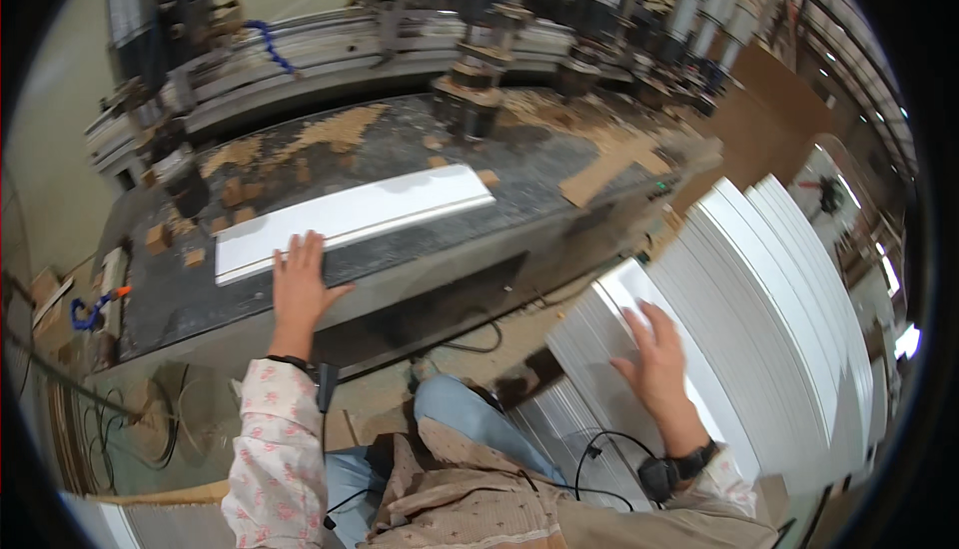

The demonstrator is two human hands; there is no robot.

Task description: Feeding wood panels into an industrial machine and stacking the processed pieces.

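Observation:
A long white panel (370, 211) with a groove along its near edge lies on the dark machine table. My left hand (301, 284) rests at its near edge, fingers spread on the panel and thumb out to the right. To the right, my right hand (654, 357) is over a white board (621, 287) on top of a stack of similar boards. Its thumb and fingers are apart, and whether they touch the board I cannot tell. Both hands appear to hold nothing.
Across the back of the machine table (400, 294) stand several vertical tool heads (470, 94) on a rail. Sawdust, small wood blocks (158, 239) and a brown strip (599, 174) litter the tabletop. Tall stacks of white boards (789, 279) stand at right. A black cable (475, 347) hangs below the table.

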